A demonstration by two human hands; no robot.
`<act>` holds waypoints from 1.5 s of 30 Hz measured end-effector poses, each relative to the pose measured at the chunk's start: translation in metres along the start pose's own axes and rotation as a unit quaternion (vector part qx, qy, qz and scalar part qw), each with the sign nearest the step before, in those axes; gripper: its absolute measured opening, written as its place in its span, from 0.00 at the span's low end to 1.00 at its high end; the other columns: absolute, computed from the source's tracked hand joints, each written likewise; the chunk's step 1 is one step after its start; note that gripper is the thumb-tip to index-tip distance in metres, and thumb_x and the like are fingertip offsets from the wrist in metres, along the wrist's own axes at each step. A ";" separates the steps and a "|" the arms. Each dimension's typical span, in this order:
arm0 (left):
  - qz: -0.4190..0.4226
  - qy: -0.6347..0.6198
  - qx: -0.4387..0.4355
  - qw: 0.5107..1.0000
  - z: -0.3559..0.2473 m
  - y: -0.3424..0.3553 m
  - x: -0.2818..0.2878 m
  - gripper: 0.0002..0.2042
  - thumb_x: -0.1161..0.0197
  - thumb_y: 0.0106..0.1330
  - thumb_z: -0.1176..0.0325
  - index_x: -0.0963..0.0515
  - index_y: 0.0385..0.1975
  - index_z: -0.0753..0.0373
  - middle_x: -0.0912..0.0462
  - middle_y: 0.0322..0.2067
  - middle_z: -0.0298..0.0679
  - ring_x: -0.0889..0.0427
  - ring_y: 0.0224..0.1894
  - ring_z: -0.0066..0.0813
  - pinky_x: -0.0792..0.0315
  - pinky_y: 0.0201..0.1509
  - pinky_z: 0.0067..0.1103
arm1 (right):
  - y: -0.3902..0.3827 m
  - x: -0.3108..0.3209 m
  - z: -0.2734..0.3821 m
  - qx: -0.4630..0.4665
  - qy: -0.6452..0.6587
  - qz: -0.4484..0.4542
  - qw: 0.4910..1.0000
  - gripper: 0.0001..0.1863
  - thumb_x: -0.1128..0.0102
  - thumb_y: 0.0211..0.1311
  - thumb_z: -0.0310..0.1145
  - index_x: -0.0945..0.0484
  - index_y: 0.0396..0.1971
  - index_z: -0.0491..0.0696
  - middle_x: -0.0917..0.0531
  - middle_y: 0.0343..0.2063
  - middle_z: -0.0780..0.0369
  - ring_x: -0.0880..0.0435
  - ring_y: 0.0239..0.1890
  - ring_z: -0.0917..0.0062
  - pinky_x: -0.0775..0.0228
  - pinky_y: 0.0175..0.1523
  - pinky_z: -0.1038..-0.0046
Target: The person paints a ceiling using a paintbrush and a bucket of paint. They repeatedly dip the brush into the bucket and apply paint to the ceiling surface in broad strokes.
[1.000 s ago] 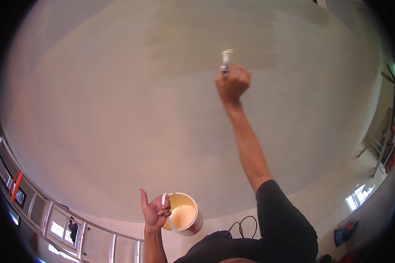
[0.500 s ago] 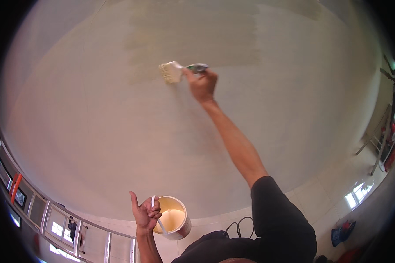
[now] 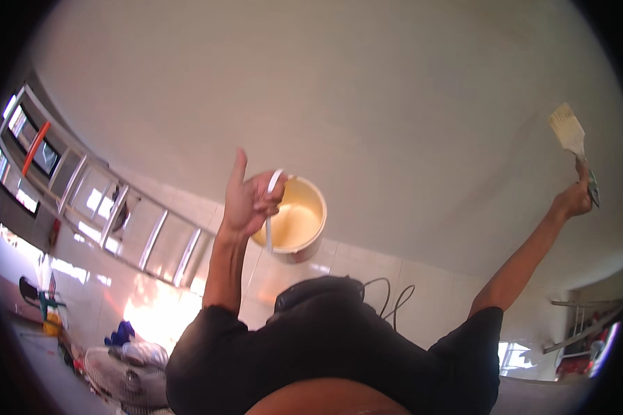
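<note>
In my left hand (image 3: 253,200) I hold a paint bucket (image 3: 310,245) by its white handle, fingers curled round it and thumb pointing up. Cream-coloured paint (image 3: 294,225) shows inside the bucket. My right hand (image 3: 574,198), stretched far out to the right, grips a wide paintbrush (image 3: 568,131) by its dark handle. The brush's pale bristles point up, near the grey wall (image 3: 394,124); whether they touch it I cannot tell.
A metal ladder (image 3: 114,218) with an orange part leans at the left. Behind it on the lower left stands a fan (image 3: 121,377). Another ladder-like frame (image 3: 581,321) is at the far right. A dark looped cable (image 3: 398,297) hangs near my body above the tiled floor (image 3: 367,259).
My right hand has swung the paintbrush from the wall's upper middle to the far right. The bucket in my left hand sits higher in view, and the view has shifted, showing more floor.
</note>
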State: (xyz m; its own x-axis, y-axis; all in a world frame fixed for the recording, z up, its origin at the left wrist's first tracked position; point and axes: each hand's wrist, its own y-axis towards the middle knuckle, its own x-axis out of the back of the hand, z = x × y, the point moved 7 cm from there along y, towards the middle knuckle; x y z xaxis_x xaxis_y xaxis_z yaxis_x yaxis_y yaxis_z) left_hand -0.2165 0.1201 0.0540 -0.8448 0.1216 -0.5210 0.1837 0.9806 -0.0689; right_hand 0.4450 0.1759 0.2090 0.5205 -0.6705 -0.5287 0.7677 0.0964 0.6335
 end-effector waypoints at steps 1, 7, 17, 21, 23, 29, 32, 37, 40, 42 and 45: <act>-0.001 0.005 0.004 1.000 -0.002 -0.005 -0.001 0.48 0.71 0.66 0.21 0.24 0.41 0.68 0.39 0.18 0.25 0.50 0.15 0.10 0.55 0.18 0.11 | -0.025 -0.003 0.010 -0.031 -0.009 0.074 0.997 0.09 0.31 0.62 0.28 0.12 0.37 0.38 0.10 0.33 0.58 0.13 0.34 0.78 0.26 0.43 0.74; 0.014 0.032 -0.009 0.999 -0.007 -0.016 0.006 0.49 0.71 0.67 0.21 0.23 0.43 0.69 0.40 0.18 0.25 0.52 0.14 0.09 0.57 0.18 0.11 | -0.232 -0.068 0.050 -0.222 0.156 0.384 0.882 0.10 0.38 0.66 0.25 0.17 0.44 0.36 0.12 0.38 0.57 0.18 0.41 0.80 0.32 0.52 0.77; 0.060 0.019 0.029 0.998 0.000 -0.008 0.015 0.50 0.72 0.65 0.19 0.23 0.43 0.70 0.39 0.18 0.25 0.51 0.14 0.09 0.57 0.19 0.11 | -0.477 -0.162 0.119 -0.013 -0.024 0.693 0.720 0.10 0.28 0.53 0.35 0.12 0.29 0.43 0.14 0.25 0.58 0.17 0.29 0.68 0.26 0.37 0.66; 0.071 -0.016 0.054 0.996 0.004 -0.007 0.014 0.49 0.66 0.64 0.18 0.25 0.37 0.69 0.34 0.17 0.28 0.52 0.14 0.11 0.54 0.19 0.11 | -0.533 -0.172 0.109 0.079 -0.126 0.773 0.616 0.09 0.28 0.48 0.35 0.11 0.29 0.48 0.15 0.24 0.58 0.18 0.30 0.65 0.26 0.39 0.64; 0.079 -0.026 0.056 0.995 0.006 -0.006 0.015 0.48 0.66 0.64 0.19 0.25 0.37 0.69 0.33 0.17 0.28 0.52 0.14 0.11 0.54 0.19 0.11 | -0.550 -0.172 0.106 0.083 -0.138 0.801 0.577 0.08 0.29 0.49 0.37 0.12 0.27 0.49 0.14 0.25 0.56 0.18 0.32 0.62 0.25 0.39 0.60; 0.121 -0.062 0.074 0.988 0.011 -0.004 0.013 0.48 0.65 0.65 0.19 0.25 0.37 0.70 0.33 0.17 0.29 0.51 0.14 0.11 0.53 0.20 0.12 | -0.583 -0.159 0.092 0.059 -0.152 0.825 0.542 0.07 0.31 0.50 0.34 0.12 0.25 0.48 0.15 0.23 0.56 0.15 0.30 0.61 0.22 0.40 0.61; 0.127 -0.066 0.067 0.987 0.012 -0.002 0.011 0.48 0.64 0.65 0.20 0.26 0.38 0.72 0.33 0.17 0.29 0.51 0.14 0.11 0.53 0.20 0.12 | -0.585 -0.154 0.089 0.085 -0.144 0.814 0.556 0.06 0.31 0.48 0.34 0.12 0.25 0.47 0.15 0.22 0.56 0.15 0.29 0.61 0.22 0.38 0.61; 0.146 -0.067 0.079 0.984 0.012 0.001 0.004 0.49 0.64 0.64 0.19 0.27 0.38 0.72 0.33 0.17 0.29 0.51 0.14 0.12 0.52 0.20 0.12 | -0.585 -0.151 0.085 0.050 -0.194 0.841 0.502 0.14 0.30 0.53 0.39 0.15 0.38 0.48 0.14 0.35 0.57 0.15 0.42 0.61 0.22 0.46 0.62; 0.152 -0.063 0.079 0.983 0.012 0.002 0.001 0.49 0.64 0.64 0.19 0.27 0.38 0.72 0.33 0.17 0.29 0.51 0.14 0.12 0.52 0.20 0.13 | -0.585 -0.150 0.080 0.040 -0.228 0.845 0.482 0.16 0.29 0.55 0.41 0.15 0.41 0.49 0.13 0.36 0.58 0.15 0.45 0.61 0.22 0.48 0.62; 0.149 -0.049 0.076 0.985 0.012 0.004 0.002 0.49 0.66 0.64 0.19 0.26 0.40 0.72 0.35 0.18 0.28 0.51 0.14 0.11 0.53 0.19 0.12 | -0.574 -0.154 0.088 0.061 -0.220 0.829 0.511 0.12 0.30 0.53 0.39 0.13 0.35 0.48 0.14 0.30 0.58 0.16 0.39 0.62 0.23 0.44 0.62; 0.133 -0.018 0.071 0.988 0.012 0.007 0.004 0.50 0.71 0.65 0.19 0.25 0.43 0.71 0.37 0.18 0.26 0.51 0.14 0.09 0.53 0.19 0.11 | -0.542 -0.157 0.107 0.094 -0.173 0.783 0.590 0.08 0.31 0.49 0.36 0.11 0.27 0.48 0.17 0.22 0.60 0.20 0.29 0.64 0.26 0.37 0.63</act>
State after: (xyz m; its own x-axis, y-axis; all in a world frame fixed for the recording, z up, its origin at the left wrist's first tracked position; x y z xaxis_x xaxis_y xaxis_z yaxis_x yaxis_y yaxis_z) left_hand -0.2128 0.1256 0.0406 -0.7391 0.3632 -0.5672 0.4674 0.8830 -0.0436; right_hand -0.0921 0.1502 0.0090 0.4031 0.0198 0.9149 -0.6253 0.7360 0.2596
